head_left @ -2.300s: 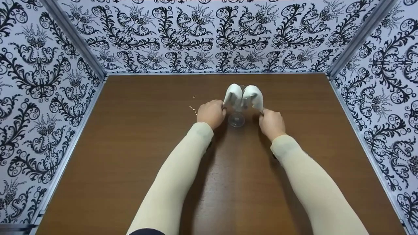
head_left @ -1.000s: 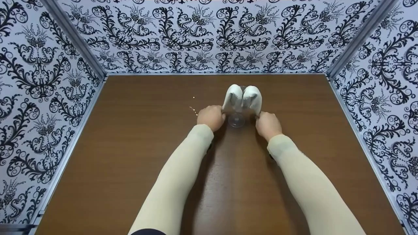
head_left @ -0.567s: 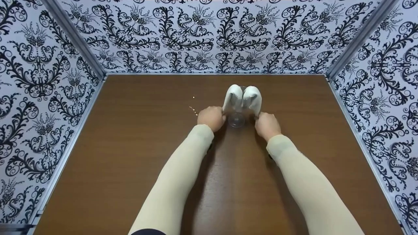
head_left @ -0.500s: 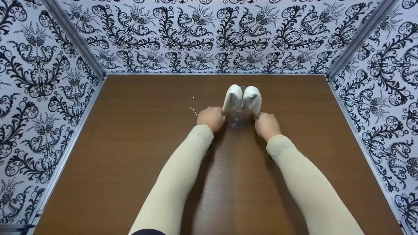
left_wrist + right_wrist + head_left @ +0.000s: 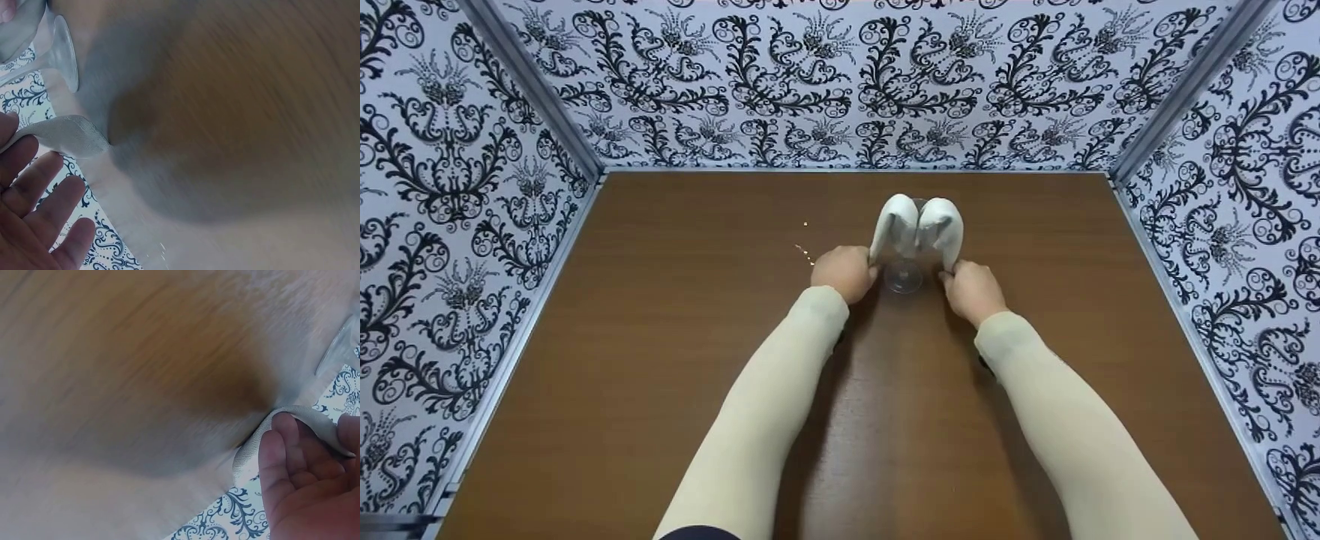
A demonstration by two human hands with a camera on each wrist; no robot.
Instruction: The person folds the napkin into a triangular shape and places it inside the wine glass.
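Note:
A white cloth napkin (image 5: 939, 225) stands in a clear stemmed glass at the back of the table, folded into two rounded wings. Below the wings shows the round glass foot (image 5: 904, 279); the cloth hides much of the bowl and stem. My left hand (image 5: 844, 274) pinches the lower edge of the left wing between thumb and index finger, its other fingers spread in the left wrist view. On the opposite side my right hand (image 5: 975, 291) holds the right wing's lower edge; the right wrist view shows the cloth (image 5: 247, 453) passing around its fingertips.
The brown wooden table (image 5: 675, 360) meets patterned walls (image 5: 810, 90) at the back and both sides, with metal rails along the edges. Small bright specks (image 5: 804, 253) lie left of my left hand.
Over the last two seconds both hands have come slightly nearer to me, drawing the napkin's wings downward. The right hand has also shifted a little inward. The glass foot stays in place.

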